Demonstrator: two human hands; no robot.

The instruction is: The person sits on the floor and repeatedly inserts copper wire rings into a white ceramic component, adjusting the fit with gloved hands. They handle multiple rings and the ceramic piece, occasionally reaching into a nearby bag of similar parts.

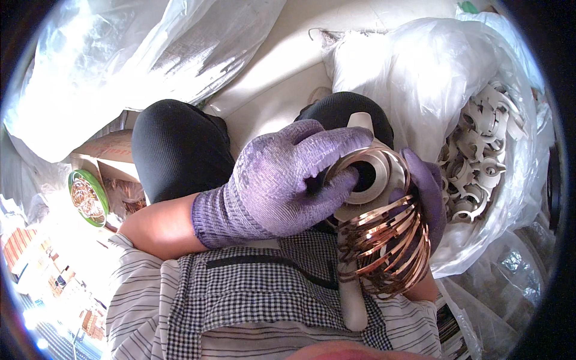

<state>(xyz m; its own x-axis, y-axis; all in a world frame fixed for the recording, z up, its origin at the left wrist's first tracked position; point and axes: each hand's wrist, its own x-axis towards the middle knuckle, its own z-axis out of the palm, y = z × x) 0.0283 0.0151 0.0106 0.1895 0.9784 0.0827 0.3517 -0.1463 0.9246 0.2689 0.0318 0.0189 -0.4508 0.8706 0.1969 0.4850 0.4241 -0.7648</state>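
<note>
A pale plastic part with a round collar and a dark central hole is held above my lap. My left hand, in a purple knit glove, grips the collar with the thumb at the hole and the forefinger over the rim. My right hand, gloved alike, holds the part from the right; some of its fingers are hidden. A bundle of thin copper-coloured rings hangs about my right hand. One copper-coloured band runs along the collar's rim. Below the rings shows a pale rounded bar; whether it joins the part is hidden.
At right, a clear plastic bag holds several pale plastic parts. A green-rimmed round container of copper-coloured rings stands at left, beside a cardboard box. More clear plastic sheeting lies at the upper left.
</note>
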